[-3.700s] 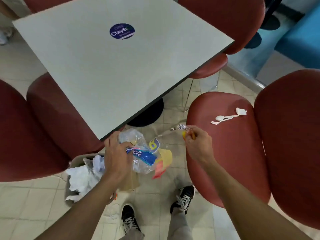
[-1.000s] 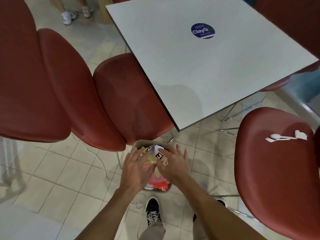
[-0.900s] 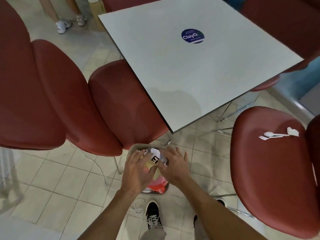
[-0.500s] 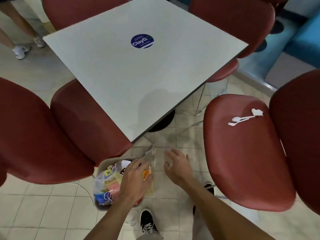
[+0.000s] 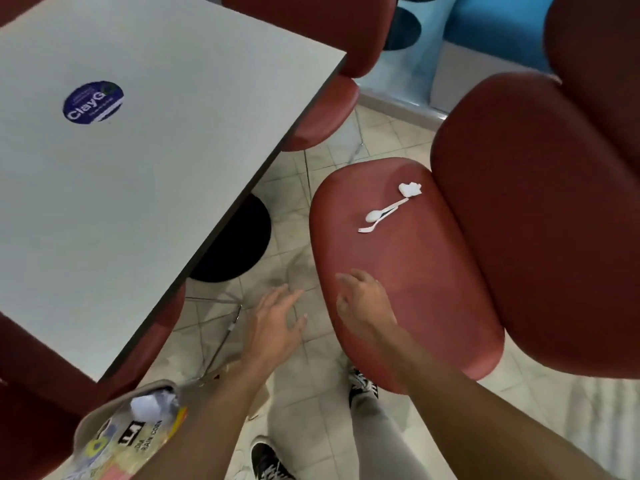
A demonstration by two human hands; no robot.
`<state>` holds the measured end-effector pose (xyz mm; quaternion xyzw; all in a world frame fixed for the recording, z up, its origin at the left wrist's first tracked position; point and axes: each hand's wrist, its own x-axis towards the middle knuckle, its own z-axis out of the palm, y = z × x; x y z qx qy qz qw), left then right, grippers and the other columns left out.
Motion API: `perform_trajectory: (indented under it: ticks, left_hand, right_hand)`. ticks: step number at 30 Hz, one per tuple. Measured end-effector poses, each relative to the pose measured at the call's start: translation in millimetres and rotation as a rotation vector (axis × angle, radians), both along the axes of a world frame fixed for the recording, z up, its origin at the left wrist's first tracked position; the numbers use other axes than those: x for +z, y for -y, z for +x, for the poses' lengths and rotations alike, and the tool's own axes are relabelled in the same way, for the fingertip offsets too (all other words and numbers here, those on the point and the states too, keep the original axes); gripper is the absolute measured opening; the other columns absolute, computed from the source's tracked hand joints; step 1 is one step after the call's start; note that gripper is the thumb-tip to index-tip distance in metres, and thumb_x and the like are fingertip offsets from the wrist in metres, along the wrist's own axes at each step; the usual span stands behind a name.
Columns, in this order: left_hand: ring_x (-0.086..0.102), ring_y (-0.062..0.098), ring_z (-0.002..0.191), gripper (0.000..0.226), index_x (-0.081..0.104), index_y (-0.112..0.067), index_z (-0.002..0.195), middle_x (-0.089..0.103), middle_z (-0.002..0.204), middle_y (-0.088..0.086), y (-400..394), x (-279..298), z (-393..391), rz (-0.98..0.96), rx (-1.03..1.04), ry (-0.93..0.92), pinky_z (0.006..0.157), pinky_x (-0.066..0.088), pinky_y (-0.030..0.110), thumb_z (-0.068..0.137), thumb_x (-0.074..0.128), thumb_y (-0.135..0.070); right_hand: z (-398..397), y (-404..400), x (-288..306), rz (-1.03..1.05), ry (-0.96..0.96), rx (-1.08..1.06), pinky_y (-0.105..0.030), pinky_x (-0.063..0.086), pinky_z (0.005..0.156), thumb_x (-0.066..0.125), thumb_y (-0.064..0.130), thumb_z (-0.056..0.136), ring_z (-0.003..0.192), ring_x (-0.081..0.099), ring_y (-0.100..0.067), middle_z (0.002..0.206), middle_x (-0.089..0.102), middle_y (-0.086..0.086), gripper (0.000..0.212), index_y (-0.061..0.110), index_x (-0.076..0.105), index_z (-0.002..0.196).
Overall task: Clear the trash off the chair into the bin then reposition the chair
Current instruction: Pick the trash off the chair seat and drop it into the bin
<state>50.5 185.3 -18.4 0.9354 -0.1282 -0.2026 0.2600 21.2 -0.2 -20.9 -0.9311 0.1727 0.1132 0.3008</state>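
Both hands (left hand (image 5: 277, 320), right hand (image 5: 363, 303)) spread loose-fingered, empty, near the smooth red chair (image 5: 408, 271) bearing white plastic cutlery (image 5: 379, 216).

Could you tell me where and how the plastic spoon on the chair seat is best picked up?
Pinch the spoon at mid-handle, coming from above with the right hand, which is nearer. It lies flat on the chair seat, its handle running alongside the fork and ending at the crumpled napkin, so one pinch across both handles would probably lift both.
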Motion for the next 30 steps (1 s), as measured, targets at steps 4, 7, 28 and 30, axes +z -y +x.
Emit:
perform_trajectory:
  ticks: [4,7,28,30]
  left_hand:
    - [0.028,0.013,0.139,0.049,0.048,-0.033,0.137,0.038,0.148,-0.005,56,-1,35,-0.024,-0.061,0.025,0.114,0.020,0.031,0.089,0.059,-0.036]
    - [0.032,0.014,0.137,0.048,0.050,-0.033,0.135,0.042,0.146,-0.003,95,-11,61,-0.026,-0.104,0.033,0.116,0.024,0.034,0.088,0.060,-0.035]
    - [0.047,0.026,0.126,0.046,0.057,-0.021,0.129,0.051,0.137,0.008,286,-127,184,0.040,-0.282,0.045,0.106,0.037,0.037,0.084,0.065,-0.019]
    - [0.045,0.026,0.128,0.049,0.052,-0.020,0.134,0.048,0.140,0.008,298,-140,191,0.083,-0.301,0.024,0.106,0.036,0.036,0.086,0.062,-0.020]
  right_hand:
    - [24,52,-4,0.013,-0.023,-0.057,-0.036,0.040,0.106,0.055,0.016,0.085,0.127,0.048,-0.028,0.141,0.047,-0.014,0.050,0.022,0.053,0.135]
    - [42,88,-9,0.047,-0.032,-0.111,-0.036,0.042,0.102,0.053,0.016,0.085,0.125,0.048,-0.028,0.142,0.042,-0.012,0.056,0.024,0.045,0.140]
    - [176,285,-126,-0.033,0.001,-0.138,-0.038,0.041,0.101,0.051,0.009,0.084,0.125,0.044,-0.029,0.139,0.042,-0.009,0.057,0.027,0.048,0.138]
    - [186,294,-138,-0.077,-0.016,-0.101,-0.042,0.041,0.101,0.051,0.007,0.083,0.128,0.040,-0.031,0.144,0.038,-0.009,0.059,0.030,0.048,0.137]
